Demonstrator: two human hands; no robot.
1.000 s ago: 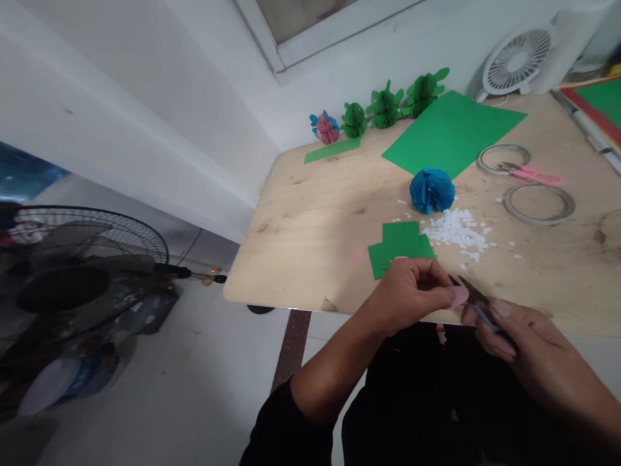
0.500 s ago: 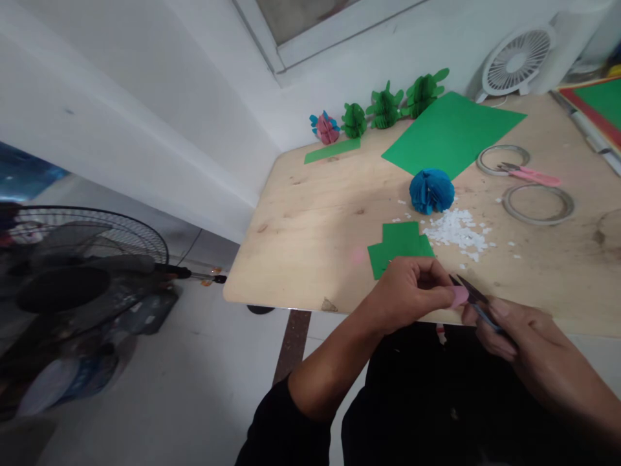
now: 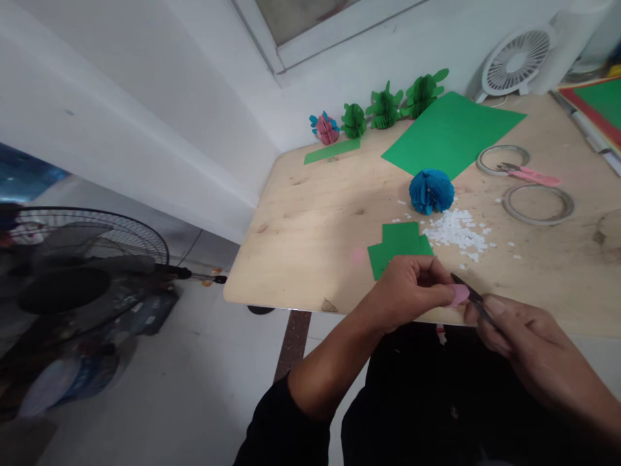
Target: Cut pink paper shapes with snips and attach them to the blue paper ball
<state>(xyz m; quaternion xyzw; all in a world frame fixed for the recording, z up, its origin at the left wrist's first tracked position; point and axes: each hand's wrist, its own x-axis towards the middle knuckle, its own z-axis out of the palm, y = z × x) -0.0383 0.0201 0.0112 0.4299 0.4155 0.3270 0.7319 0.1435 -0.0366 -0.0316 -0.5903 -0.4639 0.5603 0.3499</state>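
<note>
Between thumb and fingers, my left hand (image 3: pixel 414 285) pinches a small piece of pink paper (image 3: pixel 458 295) at the table's front edge. My right hand (image 3: pixel 514 330) is closed around a pair of small scissors (image 3: pixel 478 300), whose dark blades meet the edge of the pink paper. Under and behind my left hand lie green paper pieces (image 3: pixel 400 238). A blue honeycomb paper ball (image 3: pixel 431 192) rests beyond them, beside a pile of white paper bits (image 3: pixel 458 232). A faint pink paper piece (image 3: pixel 358 255) lies left of the green pieces.
Honeycomb paper turtles (image 3: pixel 385 109) line the wall behind a green strip (image 3: pixel 332 151). A large green sheet (image 3: pixel 451 133), tape rolls (image 3: pixel 538 204), pink-handled snips (image 3: pixel 533 175) and a small white fan (image 3: pixel 518 61) are farther right. A black floor fan (image 3: pixel 87 268) stands left.
The scissor blades have come together on the pink paper; they were apart before. My right hand has shifted very slightly, while my left hand stays almost in place.
</note>
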